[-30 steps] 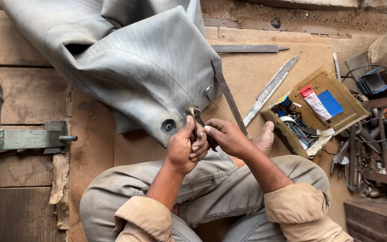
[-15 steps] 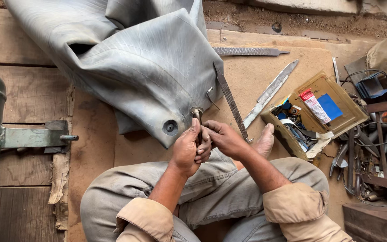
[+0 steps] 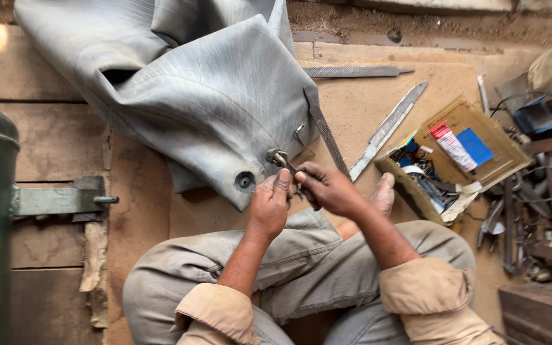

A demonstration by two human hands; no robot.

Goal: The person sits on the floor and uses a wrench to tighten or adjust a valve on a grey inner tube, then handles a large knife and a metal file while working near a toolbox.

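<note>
both hands close together, just past the knees. left hand [image 3: 268, 206] closed around the small metal valve piece [image 3: 280, 158], thumb and pointer pinching it near the top. right hand [image 3: 327, 187] closed on the lower part of the same piece, fingers curled tight. valve piece sticking up, right beside the edge of the big grey rubber tube [image 3: 186, 96], near the round hole [image 3: 245, 181] in it. best done slow: hold steady with one hand, twist gently with the other, keep it straight. long metal file [image 3: 388, 128] and open box of bits [image 3: 461, 156] lying near on the wooden floor [image 3: 46, 147].
</note>
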